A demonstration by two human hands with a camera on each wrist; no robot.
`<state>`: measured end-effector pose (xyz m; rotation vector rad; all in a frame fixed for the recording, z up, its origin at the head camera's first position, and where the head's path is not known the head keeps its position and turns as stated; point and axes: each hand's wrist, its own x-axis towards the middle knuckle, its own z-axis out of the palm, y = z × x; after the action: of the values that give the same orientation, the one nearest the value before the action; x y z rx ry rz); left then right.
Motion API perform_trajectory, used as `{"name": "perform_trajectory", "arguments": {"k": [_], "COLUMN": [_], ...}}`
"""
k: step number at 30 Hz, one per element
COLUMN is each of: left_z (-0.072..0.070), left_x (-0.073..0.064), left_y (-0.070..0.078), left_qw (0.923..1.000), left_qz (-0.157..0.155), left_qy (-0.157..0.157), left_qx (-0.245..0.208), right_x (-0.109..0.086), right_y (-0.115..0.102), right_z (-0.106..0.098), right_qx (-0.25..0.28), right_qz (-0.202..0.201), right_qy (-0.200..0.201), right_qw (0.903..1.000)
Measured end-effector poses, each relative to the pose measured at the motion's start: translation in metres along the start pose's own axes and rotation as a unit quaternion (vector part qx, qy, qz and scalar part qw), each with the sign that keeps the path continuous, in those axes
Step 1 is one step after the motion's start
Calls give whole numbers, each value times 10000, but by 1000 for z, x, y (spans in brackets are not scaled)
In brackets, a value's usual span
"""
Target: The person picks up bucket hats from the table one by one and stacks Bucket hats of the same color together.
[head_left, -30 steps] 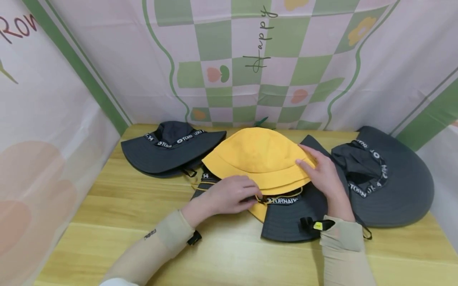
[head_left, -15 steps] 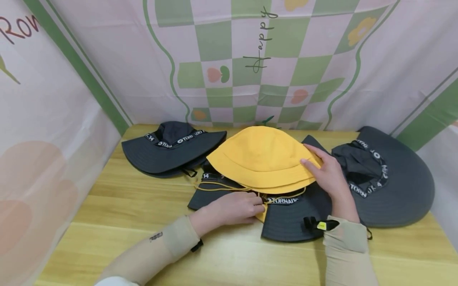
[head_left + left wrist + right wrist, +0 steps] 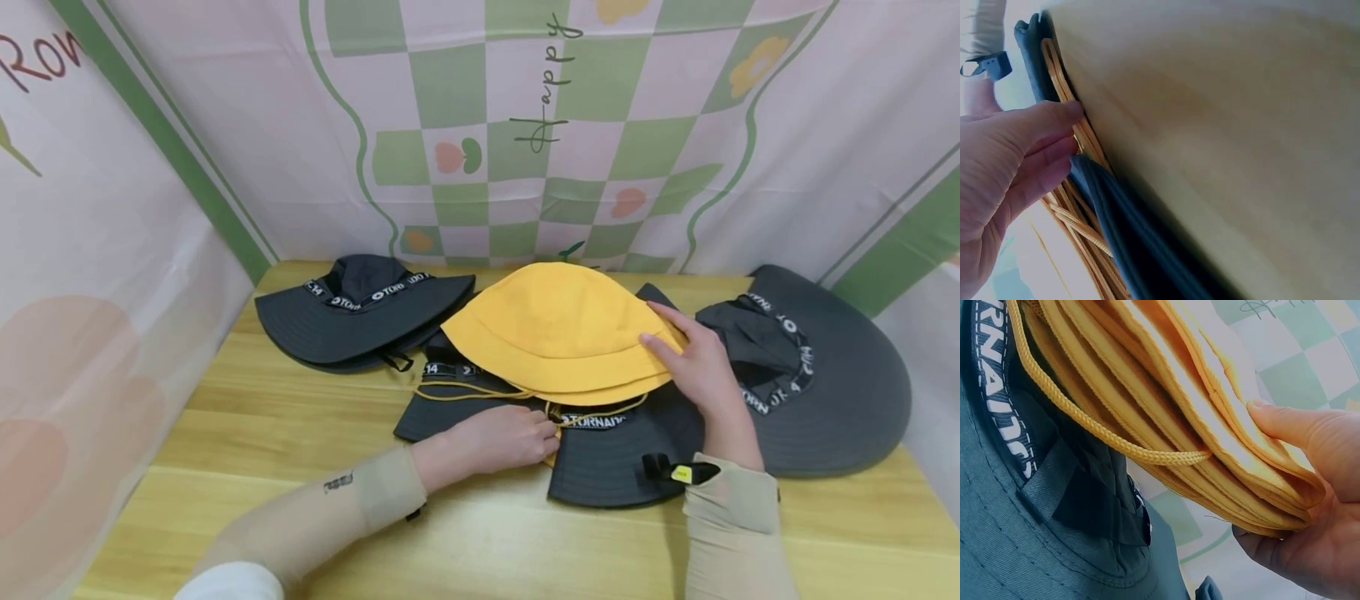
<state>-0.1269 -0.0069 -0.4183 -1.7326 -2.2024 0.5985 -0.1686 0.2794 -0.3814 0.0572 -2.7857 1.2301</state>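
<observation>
A yellow bucket hat (image 3: pixel 558 321) with several layered edges lies over a dark grey bucket hat (image 3: pixel 626 467) with a lettered band. In the head view, my right hand (image 3: pixel 697 358) grips the yellow hat's right side. The right wrist view shows that thumb on one face and the fingers beneath the layers. Low at the front, my left hand (image 3: pixel 498 437) pinches a yellow hat edge (image 3: pixel 1088 137) between dark brim parts, plainest in the left wrist view. A yellow cord (image 3: pixel 480 390) trails across the dark brim. In the head view the left fingertips are partly hidden.
Another dark hat (image 3: pixel 360 321) lies at the left, apparently with a second brim beneath it. A wide-brimmed dark hat (image 3: pixel 832 392) lies at the right. The wooden table (image 3: pixel 480 542) backs onto a printed checkered cloth (image 3: pixel 525 158).
The yellow hat and my right hand have shifted a little to the right. My left hand has moved lower, off the cord area to the yellow edge underneath.
</observation>
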Motion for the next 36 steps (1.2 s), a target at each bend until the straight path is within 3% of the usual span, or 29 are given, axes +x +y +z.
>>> {"name": "perform_trajectory", "arguments": {"k": [7,12,23,31,36], "left_z": [0,0,7,5,3], "left_x": [1,2,5,8,4], "left_y": [1,1,9,10,7], "left_qw": [9982,9981,9966,9972,9957], "left_qz": [262,302,-116,-65,-330], "left_qy": [9,52,634,565,791], "left_qx": [535,527,514,489,355], "right_x": [0,0,0,0,0], "right_y": [1,1,1,0,1], "right_z": [0,0,1,2,1], "right_qx": [66,61,77,71,65], "right_qz": [60,78,85,62,81], "right_qy": [-16,-65,-151,-120,-141], "right_qw": [10000,9999,9998,9999,9998]}}
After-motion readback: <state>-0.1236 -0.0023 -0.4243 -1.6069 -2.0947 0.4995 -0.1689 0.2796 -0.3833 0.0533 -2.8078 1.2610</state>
